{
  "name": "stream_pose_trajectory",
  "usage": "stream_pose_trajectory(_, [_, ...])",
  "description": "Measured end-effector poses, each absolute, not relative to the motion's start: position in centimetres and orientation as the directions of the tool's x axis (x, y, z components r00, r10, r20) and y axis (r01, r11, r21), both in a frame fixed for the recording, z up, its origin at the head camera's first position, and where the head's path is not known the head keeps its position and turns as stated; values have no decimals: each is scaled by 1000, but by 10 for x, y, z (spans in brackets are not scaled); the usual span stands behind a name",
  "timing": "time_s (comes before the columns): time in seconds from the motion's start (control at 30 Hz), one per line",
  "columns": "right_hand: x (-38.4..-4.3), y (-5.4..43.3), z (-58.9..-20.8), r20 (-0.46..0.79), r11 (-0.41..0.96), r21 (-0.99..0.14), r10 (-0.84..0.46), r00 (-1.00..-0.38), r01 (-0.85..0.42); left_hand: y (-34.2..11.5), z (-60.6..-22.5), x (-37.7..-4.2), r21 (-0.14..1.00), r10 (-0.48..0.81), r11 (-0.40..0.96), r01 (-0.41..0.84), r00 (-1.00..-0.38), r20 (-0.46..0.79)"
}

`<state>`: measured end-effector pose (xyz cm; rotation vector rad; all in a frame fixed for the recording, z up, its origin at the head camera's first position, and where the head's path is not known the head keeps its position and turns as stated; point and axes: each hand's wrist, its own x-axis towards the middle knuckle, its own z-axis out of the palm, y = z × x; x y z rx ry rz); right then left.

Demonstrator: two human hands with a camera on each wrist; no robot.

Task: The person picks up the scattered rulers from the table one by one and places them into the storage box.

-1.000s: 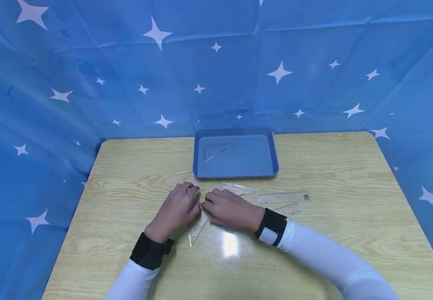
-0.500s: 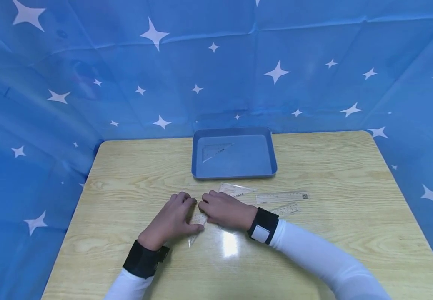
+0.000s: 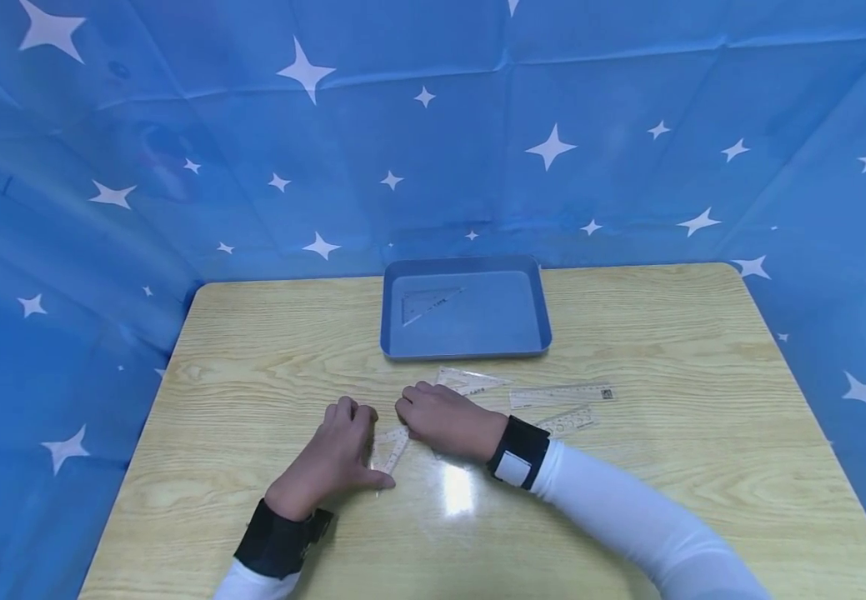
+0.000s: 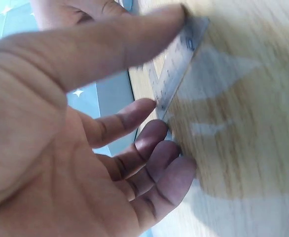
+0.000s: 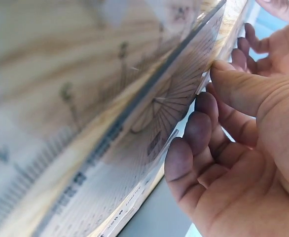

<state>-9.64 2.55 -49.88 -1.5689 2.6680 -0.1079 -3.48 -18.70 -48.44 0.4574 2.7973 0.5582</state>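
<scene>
Between both hands is a small clear set square [image 3: 390, 448], on or just above the wooden table [image 3: 252, 350]. My left hand [image 3: 329, 458] is spread beside it, the thumb near its lower corner and the index finger near the upper end; firm contact is unclear. In the left wrist view, the set square [image 4: 176, 64] lies between thumb and index fingertip. My right hand [image 3: 448, 419] pinches its upper right end with bent fingers, partly hiding it. A clear protractor [image 5: 157, 106] lies beside the right fingers in the right wrist view.
A blue tray [image 3: 508, 346] stands at the back of the table with another clear set square [image 3: 427, 305] inside. Near the right hand lie a third set square [image 3: 470, 381], a straight ruler [image 3: 562, 396] and a shorter ruler with round holes [image 3: 568, 421].
My left hand has moved left and toward the front edge, its thumb spreading away from the fingers. More of the set square shows. The right hand has barely moved.
</scene>
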Motion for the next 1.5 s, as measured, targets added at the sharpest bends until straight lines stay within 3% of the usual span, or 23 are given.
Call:
stream_pose_trajectory(0.3, [-98, 24, -498, 15, 489, -57, -871, -491, -870, -187, -485, -30, 445, 305, 880, 168, -917, -257])
stream_pose_trajectory(0.73, [-99, 24, -496, 9, 495, -114, -867, -499, -862, -190, -489, -35, 565, 287, 822, 75, -910, -298])
stream_pose_trajectory(1.1, [-99, 25, -498, -16, 502, -170, -862, -507, -848, -189, -488, -42, 573, 323, 811, 115, -905, -276])
stream_pose_trajectory(1.5, [-99, 21, -496, -3, 499, -206, -860, -510, -841, -182, -489, -30, 614, 238, 786, 77, -953, -186])
